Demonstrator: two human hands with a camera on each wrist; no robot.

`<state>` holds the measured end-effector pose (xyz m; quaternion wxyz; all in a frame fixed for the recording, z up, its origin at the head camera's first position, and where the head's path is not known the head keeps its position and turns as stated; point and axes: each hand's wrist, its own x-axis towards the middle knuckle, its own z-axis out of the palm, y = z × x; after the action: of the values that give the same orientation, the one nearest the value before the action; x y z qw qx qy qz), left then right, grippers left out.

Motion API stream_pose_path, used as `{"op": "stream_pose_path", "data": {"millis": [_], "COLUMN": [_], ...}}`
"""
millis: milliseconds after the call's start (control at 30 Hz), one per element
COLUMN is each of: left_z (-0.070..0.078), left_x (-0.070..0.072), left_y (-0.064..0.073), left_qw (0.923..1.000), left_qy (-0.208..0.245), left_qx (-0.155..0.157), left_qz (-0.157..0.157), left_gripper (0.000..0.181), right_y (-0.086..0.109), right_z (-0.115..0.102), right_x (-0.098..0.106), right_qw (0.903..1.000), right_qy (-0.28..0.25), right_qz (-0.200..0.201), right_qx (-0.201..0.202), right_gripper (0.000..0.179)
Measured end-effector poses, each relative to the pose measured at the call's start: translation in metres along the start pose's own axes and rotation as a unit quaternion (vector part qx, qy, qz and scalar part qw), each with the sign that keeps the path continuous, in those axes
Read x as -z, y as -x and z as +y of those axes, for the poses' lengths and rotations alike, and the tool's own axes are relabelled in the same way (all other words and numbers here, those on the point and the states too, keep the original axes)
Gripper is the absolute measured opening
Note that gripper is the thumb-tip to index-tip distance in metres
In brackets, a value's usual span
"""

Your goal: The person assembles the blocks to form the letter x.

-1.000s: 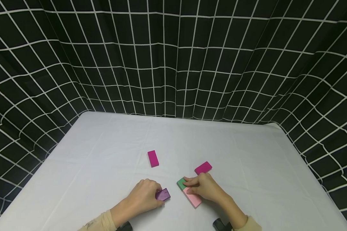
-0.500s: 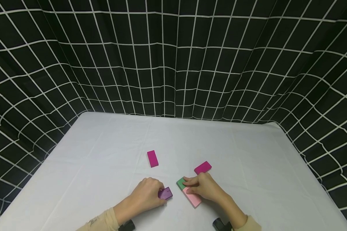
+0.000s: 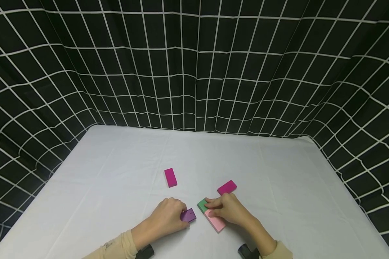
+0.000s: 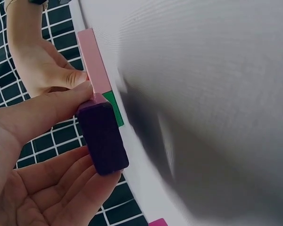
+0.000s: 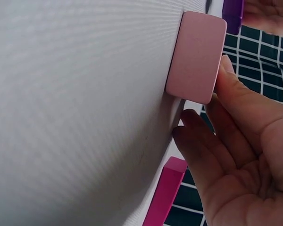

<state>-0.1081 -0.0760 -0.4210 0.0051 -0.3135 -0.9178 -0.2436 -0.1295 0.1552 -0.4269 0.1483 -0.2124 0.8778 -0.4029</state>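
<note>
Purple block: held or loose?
Held: the left hand pinches the purple block between thumb and fingers, seen in the left wrist view.

Soft, even light covers the white tabletop (image 3: 126,162) in the head view, with only faint shadows under the forearms at the bottom; the gridded curtain (image 3: 189,64) stays dark yet crisp, its lines bowing towards the left and right edges. The left-wrist picture is dimmer: a broad, soft-edged shadow spreads to the lower right, and the purple block's (image 4: 104,136) near end looks almost black. Fine ripple patterns streak the right-wrist picture's upper left.
</note>
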Motion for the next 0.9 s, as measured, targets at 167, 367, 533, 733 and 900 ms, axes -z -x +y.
{"op": "stream_pose_path", "data": {"millis": [167,367,533,733,900], "left_z": [0.000,0.000,0.000,0.003,0.004], "left_x": [-0.002,-0.005,-0.007,-0.009,-0.011], "left_y": [0.000,-0.002,-0.004,-0.006,-0.008], "left_qw": [1.0000,0.9999,0.9999,0.9999,0.9998], "left_qy": [-0.007,-0.011,-0.007,-0.012,-0.012], "left_qx": [-0.001,-0.001,-0.003,0.000,0.008], "left_qz": [-0.002,0.004,0.008,0.012,0.012], "left_gripper": [0.028,0.027,0.025,0.024,0.023], "right_y": [0.000,0.000,0.000,0.000,0.000], "right_z": [-0.001,-0.002,-0.001,0.000,0.001], "right_x": [0.000,0.000,0.000,0.001,0.001], "right_qw": [1.0000,1.0000,1.0000,1.0000,1.0000], "right_qy": [-0.002,-0.003,-0.002,-0.001,0.001], "right_qz": [0.000,0.000,0.001,0.001,0.001], "right_qx": [-0.003,-0.003,-0.006,-0.001,0.006], "right_gripper": [0.028,0.028,0.028,0.028,0.028]}}
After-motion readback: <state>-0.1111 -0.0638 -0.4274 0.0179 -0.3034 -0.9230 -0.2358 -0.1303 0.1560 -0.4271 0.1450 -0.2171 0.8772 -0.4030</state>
